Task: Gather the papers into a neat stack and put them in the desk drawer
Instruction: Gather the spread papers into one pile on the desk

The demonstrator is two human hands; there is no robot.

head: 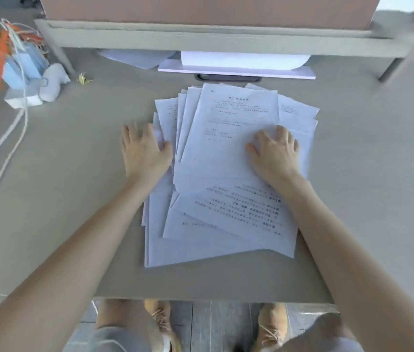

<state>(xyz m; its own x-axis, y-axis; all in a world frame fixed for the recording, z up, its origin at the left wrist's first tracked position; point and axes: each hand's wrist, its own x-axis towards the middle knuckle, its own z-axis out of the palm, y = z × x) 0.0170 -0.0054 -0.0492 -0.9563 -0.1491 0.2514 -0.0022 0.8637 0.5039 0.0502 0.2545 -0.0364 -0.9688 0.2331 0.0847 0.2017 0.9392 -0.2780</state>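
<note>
Papers [226,174] lie fanned and crooked on the desk [73,174], not yet squared. Left hand [145,151] lies flat and open at their left edge; right hand [275,153] presses flat on top. Stacking remains unfinished; no drawer is in sight.

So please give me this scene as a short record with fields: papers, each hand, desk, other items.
papers: loose sheets fanned and overlapping on the desk, not yet squared
left hand: flat, at the left edge of the pile
right hand: flat, pressing on top of the sheets
desk: grey top; no drawer visible
other items: blue face masks and cords far left
</note>
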